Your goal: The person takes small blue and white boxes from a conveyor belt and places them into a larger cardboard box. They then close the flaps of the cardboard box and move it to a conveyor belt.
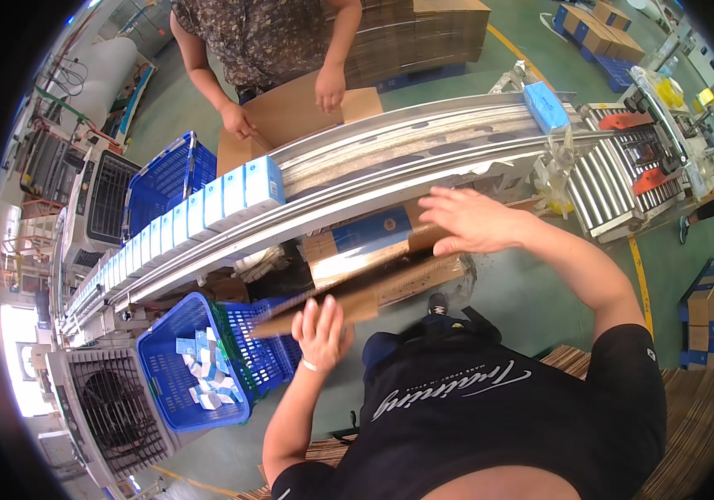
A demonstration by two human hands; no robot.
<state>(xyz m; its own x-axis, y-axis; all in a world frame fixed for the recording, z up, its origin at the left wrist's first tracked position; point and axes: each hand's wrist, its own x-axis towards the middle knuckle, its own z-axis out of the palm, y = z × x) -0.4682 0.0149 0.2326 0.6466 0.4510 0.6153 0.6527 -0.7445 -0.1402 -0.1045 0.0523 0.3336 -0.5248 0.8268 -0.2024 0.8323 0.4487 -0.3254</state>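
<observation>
In front of my body is an open cardboard box (416, 284), its near flaps blurred. My left hand (322, 334) is against the left end of a flap, fingers pointing up; whether it grips the cardboard cannot be told. My right hand (472, 219) hovers around the box's right end, fingers spread and nothing in them. Behind the flaps, a taped brown panel with a blue printed patch (372, 230) lies under the conveyor's edge. Beyond it runs a conveyor (394, 147), carrying a long row of white-and-blue cartons (213, 203) on its left part.
To my left stands a blue plastic basket (163, 381) with several small cartons inside, beside a grilled fan unit (110, 400). Across the conveyor, another person's hands (329, 87) are over an open box (288, 115). A blue pack (546, 106) sits at the conveyor's right, near metal rollers (601, 181).
</observation>
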